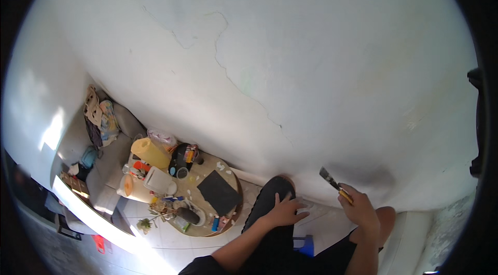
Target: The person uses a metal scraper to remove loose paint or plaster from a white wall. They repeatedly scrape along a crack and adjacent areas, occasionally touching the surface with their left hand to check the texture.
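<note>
My right hand (358, 205) is closed around the yellowish handle of a putty knife (330, 178), whose stained blade points up and left, in front of the lower white wall (311, 80). Whether the blade touches the wall I cannot tell. My left hand (286, 211) rests at my knee in black trousers, fingers spread and holding nothing. A long thin crack (233, 81) winds down the wall, with a shorter crack (173, 35) to its left. Near the wall's right side is a small scuffed patch (411, 122).
Left of my knee stands a round table (208, 164) bearing a dark square sheet (220, 192), a yellow roll (149, 152), a white container (157, 180) and a dried plant. Behind it is a grey sofa (107, 162) with clothes. Something blue (307, 245) lies below my legs.
</note>
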Demonstrator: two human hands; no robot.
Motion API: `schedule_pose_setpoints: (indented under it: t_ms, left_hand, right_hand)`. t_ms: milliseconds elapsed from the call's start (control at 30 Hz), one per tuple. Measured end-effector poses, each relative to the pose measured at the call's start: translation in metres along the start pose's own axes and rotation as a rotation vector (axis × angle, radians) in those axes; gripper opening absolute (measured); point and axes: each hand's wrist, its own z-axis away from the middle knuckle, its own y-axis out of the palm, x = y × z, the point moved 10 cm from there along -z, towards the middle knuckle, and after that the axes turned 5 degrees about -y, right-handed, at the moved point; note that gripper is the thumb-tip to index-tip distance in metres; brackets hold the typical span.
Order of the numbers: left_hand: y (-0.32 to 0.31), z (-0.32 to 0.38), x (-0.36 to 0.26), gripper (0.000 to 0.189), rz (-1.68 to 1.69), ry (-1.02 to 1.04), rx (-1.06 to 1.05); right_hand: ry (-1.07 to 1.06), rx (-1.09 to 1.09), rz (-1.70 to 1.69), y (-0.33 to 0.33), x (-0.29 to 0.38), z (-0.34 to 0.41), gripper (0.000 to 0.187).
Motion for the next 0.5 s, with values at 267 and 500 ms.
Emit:
schedule_pose_setpoints:
  t_ms: [267,500]
  left_hand:
    - [-0.026,0.023,-0.024,0.047,0.921,-0.067,0.083]
    - [-0.098,0.035,-0.061,0.067,0.770,0.146,-0.291]
  right_hand:
    - [-0.061,0.011,-0.032,0.011,0.007,0.003,0.038]
    - [-0.387,-0.033,-0.059,0.041,0.090,0.010,0.048]
